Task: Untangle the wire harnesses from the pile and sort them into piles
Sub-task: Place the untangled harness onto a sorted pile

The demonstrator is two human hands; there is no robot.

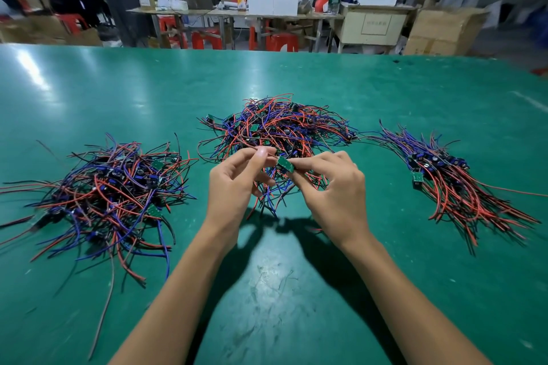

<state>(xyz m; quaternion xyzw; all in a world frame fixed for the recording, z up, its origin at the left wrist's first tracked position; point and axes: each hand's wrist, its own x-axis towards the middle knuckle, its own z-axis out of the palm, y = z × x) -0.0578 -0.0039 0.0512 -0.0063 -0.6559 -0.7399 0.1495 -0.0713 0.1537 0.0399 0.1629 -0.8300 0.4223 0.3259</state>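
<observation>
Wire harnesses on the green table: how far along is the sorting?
Done: a combed bundle lies at the right, wires roughly parallel. In hand: left hand and right hand grip one harness by its small green board. Left: the tangled centre pile and a loose heap at the left, so a large part remains.

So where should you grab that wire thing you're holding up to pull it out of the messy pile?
Grab its little green board, pinched from the right as the right hand does. The board is stiff and flat, while its wires dangle loosely. The left hand pinches one wire to steady it.
</observation>
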